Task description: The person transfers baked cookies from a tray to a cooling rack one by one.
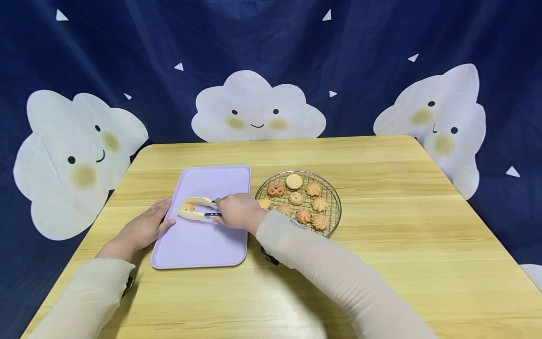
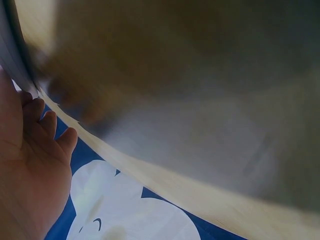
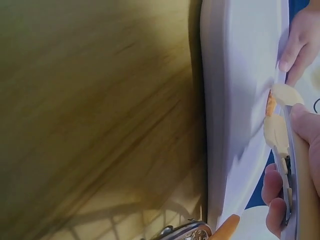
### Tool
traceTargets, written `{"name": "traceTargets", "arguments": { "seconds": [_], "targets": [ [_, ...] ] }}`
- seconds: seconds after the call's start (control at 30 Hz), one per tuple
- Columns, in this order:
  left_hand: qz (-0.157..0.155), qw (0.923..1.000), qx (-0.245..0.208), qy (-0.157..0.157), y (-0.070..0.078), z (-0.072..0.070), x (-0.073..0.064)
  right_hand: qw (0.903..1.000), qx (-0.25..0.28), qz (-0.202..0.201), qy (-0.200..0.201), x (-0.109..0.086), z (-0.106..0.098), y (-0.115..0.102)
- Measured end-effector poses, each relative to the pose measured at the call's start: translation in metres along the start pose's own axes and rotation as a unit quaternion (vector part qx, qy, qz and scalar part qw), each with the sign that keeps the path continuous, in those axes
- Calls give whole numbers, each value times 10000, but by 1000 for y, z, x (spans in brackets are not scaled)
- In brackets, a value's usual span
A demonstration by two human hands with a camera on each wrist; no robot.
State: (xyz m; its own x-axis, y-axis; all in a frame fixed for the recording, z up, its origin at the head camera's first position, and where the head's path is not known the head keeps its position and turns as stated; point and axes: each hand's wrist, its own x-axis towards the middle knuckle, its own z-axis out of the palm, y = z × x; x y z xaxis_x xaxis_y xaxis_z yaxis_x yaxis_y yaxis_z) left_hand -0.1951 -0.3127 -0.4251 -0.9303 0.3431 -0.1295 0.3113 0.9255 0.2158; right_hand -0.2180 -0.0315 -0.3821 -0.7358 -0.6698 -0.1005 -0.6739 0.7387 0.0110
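My right hand (image 1: pixel 238 210) grips a pair of tongs (image 1: pixel 211 215) with cream-coloured tips over the upper left part of the lilac tray (image 1: pixel 203 252). Between the tips sits a round swirled cookie (image 1: pixel 186 207). In the right wrist view, thumb and fingers wrap the tongs' arms (image 3: pixel 295 165), and an orange-brown edge of the cookie (image 3: pixel 270 104) shows between the tips. My left hand (image 1: pixel 146 226) rests at the tray's left edge, its thumb over the rim and its fingers along the outside.
Right of the tray stands a round wire rack (image 1: pixel 340 207) holding several cookies, among them a pretzel-shaped one (image 1: pixel 276 190) and a pale round one (image 1: pixel 294 181). My right forearm crosses over the rack's near side. Behind the wooden table (image 1: pixel 398 235) hangs a dark blue cloud-print curtain (image 1: pixel 288 37).
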Motion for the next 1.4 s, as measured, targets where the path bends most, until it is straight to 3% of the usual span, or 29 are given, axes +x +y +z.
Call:
{"name": "traceTargets", "arguments": {
  "seconds": [0.4, 0.83, 1.4],
  "targets": [
    [30, 10000, -17, 55, 0, -1, 0, 9996, 142, -46, 219, -9, -3, 5],
    [-37, 10000, -6, 42, 2, -1, 0, 9902, 155, -233, 1370, -32, -5, 28],
    [-3, 10000, -76, 7, 3, -2, -1, 9778, 493, -737, 1899, -75, 3, 68]
  ]
}}
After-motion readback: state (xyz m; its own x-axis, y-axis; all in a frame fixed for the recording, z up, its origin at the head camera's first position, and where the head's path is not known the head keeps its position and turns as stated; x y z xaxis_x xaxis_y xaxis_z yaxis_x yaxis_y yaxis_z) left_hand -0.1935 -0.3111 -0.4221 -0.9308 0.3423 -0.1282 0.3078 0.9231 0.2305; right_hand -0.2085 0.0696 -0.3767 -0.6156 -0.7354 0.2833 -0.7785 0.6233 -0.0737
